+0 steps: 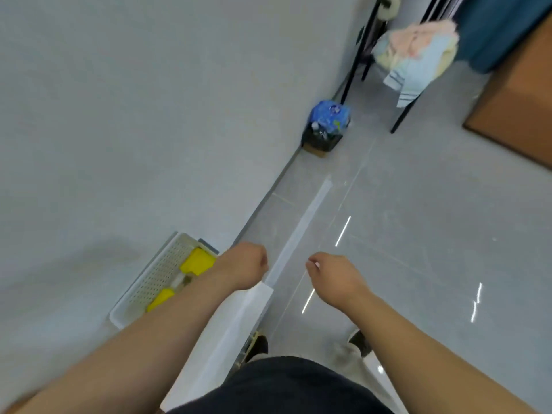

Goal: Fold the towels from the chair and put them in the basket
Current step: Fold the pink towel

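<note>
A loose heap of pink, pale-blue and cream towels [416, 53] sits on the black-legged chair [400, 118] at the far upper right, one striped end hanging down. The white perforated plastic basket [155, 276] lies by the wall at lower left, its long axis running diagonally (yellow items inside). Both bare arms reach forward — left hand [243, 265] and right hand [336, 279] loosely curled, holding nothing.

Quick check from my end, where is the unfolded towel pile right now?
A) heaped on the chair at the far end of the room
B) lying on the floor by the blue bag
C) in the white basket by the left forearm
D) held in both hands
A: the towels sit heaped on the black-legged chair far off at upper right, while the left hand and right hand are curled and hold nothing.
</note>
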Demonstrator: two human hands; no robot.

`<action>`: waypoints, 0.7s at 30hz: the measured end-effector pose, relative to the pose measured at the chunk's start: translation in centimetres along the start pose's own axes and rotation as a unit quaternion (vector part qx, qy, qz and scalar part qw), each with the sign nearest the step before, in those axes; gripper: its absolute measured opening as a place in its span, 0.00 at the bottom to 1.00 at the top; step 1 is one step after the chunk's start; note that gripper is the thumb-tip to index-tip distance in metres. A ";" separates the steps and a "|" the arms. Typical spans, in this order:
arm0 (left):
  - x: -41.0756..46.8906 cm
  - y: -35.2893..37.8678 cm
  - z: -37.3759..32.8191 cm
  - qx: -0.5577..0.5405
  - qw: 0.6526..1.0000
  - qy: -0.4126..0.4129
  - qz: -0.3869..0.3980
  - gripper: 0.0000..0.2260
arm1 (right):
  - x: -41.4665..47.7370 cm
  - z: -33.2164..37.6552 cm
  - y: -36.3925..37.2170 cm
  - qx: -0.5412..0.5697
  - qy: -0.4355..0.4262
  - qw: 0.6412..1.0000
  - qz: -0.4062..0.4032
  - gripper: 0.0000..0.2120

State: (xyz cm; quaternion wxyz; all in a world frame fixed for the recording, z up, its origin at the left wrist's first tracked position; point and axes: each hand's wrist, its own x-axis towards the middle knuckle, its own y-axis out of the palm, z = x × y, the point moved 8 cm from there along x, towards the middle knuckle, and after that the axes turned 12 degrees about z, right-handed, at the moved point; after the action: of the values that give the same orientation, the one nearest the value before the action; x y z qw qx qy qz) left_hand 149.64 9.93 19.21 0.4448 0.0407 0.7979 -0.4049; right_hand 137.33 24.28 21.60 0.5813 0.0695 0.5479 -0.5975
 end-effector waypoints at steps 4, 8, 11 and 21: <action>2.1 -6.3 -11.3 -0.008 0.997 0.038 -0.074 0.10 | -2.4 -6.7 -9.3 0.037 -0.025 0.996 -0.076 0.15; 3.5 -10.8 -22.2 -0.037 0.989 0.067 -0.129 0.07 | -5.5 -13.3 -18.8 0.063 -0.041 0.988 -0.133 0.13; 5.0 -13.7 -29.0 -0.070 0.981 0.087 -0.159 0.06 | -6.4 -18.0 -25.2 0.071 -0.042 0.983 -0.166 0.13; 16.4 -21.8 -44.8 -0.159 0.964 0.124 -0.172 0.05 | -1.3 -31.1 -41.6 0.145 -0.044 0.966 -0.211 0.11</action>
State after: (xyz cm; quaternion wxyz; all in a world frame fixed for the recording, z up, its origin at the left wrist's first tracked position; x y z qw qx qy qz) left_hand 100.17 21.09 32.70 0.2667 -0.1186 0.8961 -0.3345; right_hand 88.45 36.44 34.25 0.4492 0.0097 0.4318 -0.7821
